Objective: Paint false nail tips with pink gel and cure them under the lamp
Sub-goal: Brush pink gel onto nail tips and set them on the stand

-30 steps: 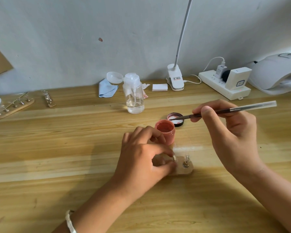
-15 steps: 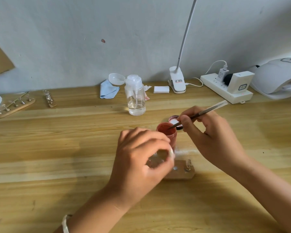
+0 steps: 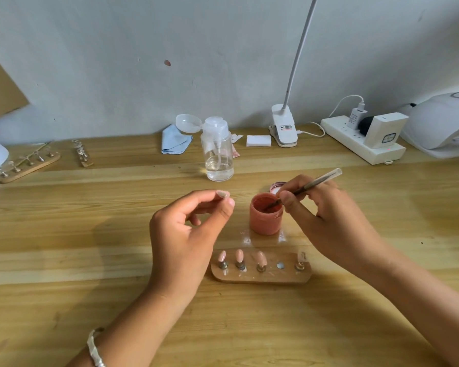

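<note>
Jar: open, filled with pink gel, stood at frame centre on the table; its lid is seen just behind it.
Brush: gripped by the right hand between thumb and fingers. The bristle end is dipped into the jar's mouth and the handle is angled to the upper right.
Nail tip: clear, unpainted, pinched between thumb and forefinger of the left hand, held up left of the jar and apart from it.
Holder: wooden strip at lower centre, just below the jar. Three pink tips are mounted at its left, one bare stud is exposed, and one clear tip is mounted at its right end.
Curing lamp: white, parked at the right edge in the upper half — well apart from both hands.
Background: pump bottle, blue cloth, clip lamp and power strip are lined up along the wall; spare holders are laid at far left.
Wrist: pale bracelet is worn on the left one.
</note>
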`<state>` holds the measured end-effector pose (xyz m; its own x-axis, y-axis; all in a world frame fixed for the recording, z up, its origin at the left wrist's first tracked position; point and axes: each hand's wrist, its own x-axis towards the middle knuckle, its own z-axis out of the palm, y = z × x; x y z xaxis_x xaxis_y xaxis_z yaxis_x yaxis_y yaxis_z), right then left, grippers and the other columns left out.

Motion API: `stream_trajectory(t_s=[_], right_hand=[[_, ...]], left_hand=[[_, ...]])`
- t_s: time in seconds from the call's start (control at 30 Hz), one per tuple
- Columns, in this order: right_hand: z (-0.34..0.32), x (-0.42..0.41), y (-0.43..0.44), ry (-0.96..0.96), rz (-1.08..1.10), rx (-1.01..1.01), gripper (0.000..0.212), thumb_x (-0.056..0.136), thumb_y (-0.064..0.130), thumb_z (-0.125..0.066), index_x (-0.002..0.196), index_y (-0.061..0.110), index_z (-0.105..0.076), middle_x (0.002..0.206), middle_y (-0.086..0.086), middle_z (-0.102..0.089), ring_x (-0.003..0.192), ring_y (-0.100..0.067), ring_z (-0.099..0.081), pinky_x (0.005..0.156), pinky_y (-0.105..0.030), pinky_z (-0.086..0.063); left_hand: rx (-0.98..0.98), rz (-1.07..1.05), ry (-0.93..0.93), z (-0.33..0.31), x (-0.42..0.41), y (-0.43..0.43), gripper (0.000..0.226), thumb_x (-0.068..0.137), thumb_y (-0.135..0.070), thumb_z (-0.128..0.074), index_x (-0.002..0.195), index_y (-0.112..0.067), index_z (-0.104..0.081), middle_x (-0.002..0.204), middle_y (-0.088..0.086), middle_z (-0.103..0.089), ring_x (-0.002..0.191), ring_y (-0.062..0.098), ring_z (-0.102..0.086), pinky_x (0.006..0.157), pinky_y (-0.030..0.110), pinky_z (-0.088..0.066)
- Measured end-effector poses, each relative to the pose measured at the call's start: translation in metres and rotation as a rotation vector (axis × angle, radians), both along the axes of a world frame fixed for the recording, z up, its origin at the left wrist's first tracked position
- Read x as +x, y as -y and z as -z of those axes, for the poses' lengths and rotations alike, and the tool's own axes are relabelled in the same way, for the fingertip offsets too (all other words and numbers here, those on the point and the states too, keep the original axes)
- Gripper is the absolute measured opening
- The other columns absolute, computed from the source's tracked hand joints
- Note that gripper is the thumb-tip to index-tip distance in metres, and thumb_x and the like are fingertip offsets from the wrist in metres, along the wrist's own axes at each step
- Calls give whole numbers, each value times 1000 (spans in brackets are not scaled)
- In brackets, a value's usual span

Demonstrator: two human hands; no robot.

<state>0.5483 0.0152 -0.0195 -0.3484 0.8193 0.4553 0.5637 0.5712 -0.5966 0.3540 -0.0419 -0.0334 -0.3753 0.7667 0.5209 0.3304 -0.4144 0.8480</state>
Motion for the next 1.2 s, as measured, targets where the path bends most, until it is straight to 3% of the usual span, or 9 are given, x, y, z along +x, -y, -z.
stream_trajectory(t_s=[0.2, 0.3, 0.4, 0.5, 0.6, 0.73, 0.93, 1.1, 1.2], right_hand=[[-1, 3, 1, -112, 50, -26, 15, 98, 28, -56, 86, 34, -63, 84, 15, -66, 87, 6, -59, 70, -6, -39], [-3, 8, 2, -294, 74, -21, 19, 99, 25, -57, 84, 31, -66, 74, 13, -68, 79, -5, -63, 70, -14, -42], [-5, 13, 2, -537, 66, -112, 21, 102, 20, -57, 87, 18, -71, 69, 10, -69, 65, 2, -60, 61, -8, -38], [-6, 16, 3, -702, 50, -207, 22, 103, 18, -54, 91, 11, -71, 66, 8, -70, 72, 5, -61, 74, -7, -42], [-8, 16, 4, -784, 13, -275, 24, 103, 18, -51, 91, 13, -71, 69, 4, -70, 79, -5, -63, 84, -21, -43], [-9, 16, 8, -818, -78, -260, 26, 102, 19, -55, 85, 18, -75, 74, -1, -71, 87, -16, -63, 89, -36, -43], [-9, 13, 17, -769, -268, -191, 24, 96, 18, -53, 89, 20, -76, 80, -1, -73, 84, -12, -69, 86, -18, -49], [-8, 12, 22, -701, -309, -170, 19, 94, 30, -58, 96, 20, -74, 83, -4, -74, 92, -20, -71, 90, -22, -50], [-8, 10, 23, -671, -327, -160, 16, 95, 27, -59, 98, 17, -72, 84, -4, -75, 92, -20, -71, 89, -21, -49]], left_hand=[[-14, 12, -13, 1, 0, -1, 16, 82, -15, -79, 86, -30, -76, 86, -17, -76, 72, -1, -66, 61, 18, -46], [-40, 33, -30, 2, 0, -2, 18, 82, -11, -79, 87, -29, -76, 89, -17, -76, 80, 4, -70, 64, 18, -48], [-55, 57, -24, 3, 0, -2, 19, 81, -9, -79, 87, -27, -77, 89, -13, -76, 80, 11, -70, 64, 16, -51], [-71, 87, -1, 3, 2, -1, 17, 79, -7, -80, 87, -21, -77, 87, -7, -75, 74, 26, -66, 55, 7, -48], [-76, 117, -64, 3, 2, 0, 13, 79, -8, -80, 88, -17, -78, 87, -7, -74, 68, 25, -66, 54, 13, -51], [-80, 127, -98, 2, 3, 1, 17, 78, -10, -81, 87, -24, -78, 85, -12, -75, 80, 9, -70, 71, 17, -52], [-108, 184, -9, -1, 4, 4, 12, 74, -28, -78, 85, -31, -77, 81, -13, -75, 64, 3, -64, 53, 14, -48], [-103, 177, -53, -1, 4, 3, 13, 74, -20, -81, 86, -25, -77, 78, -15, -75, 69, -1, -65, 61, 11, -47], [-108, 173, -57, 0, 4, 3, 17, 76, -10, -82, 84, -24, -77, 76, -15, -74, 69, -1, -65, 62, 10, -47]])
